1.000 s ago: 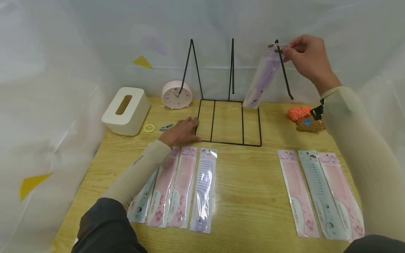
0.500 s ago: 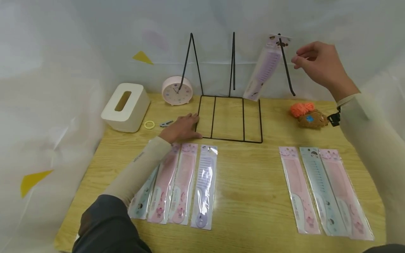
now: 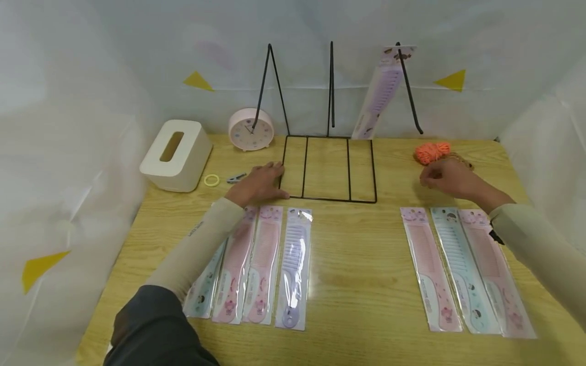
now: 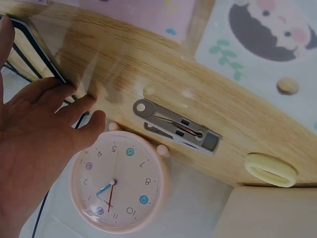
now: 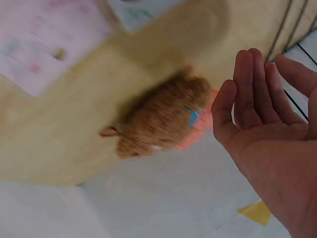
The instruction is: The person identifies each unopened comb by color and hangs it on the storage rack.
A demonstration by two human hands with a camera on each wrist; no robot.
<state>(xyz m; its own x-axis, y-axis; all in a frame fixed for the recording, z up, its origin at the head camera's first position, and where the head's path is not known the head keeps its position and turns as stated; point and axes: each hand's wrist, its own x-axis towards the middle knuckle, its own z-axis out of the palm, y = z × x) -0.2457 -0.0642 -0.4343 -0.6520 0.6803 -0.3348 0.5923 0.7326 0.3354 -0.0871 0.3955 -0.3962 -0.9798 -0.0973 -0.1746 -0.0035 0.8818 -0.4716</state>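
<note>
One hung comb [image 3: 383,94] shows in head view only

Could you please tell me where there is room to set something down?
Bare table lies between the flat purple comb and right-hand combs, and between the black rack and orange yarn. Around the left hand, clip and clock crowd it.

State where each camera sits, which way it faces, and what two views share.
Head: worn on the head, looking forward and down at the wire rack and packaged combs; both sleeved forearms, left grip and right grip show.
Left wrist: on that wrist, aimed past the visible left grip at the clock and clip.
Right wrist: on that wrist, aimed past the visible right grip at the brown fuzzy thing.
Head and left wrist both show the clock.
</note>
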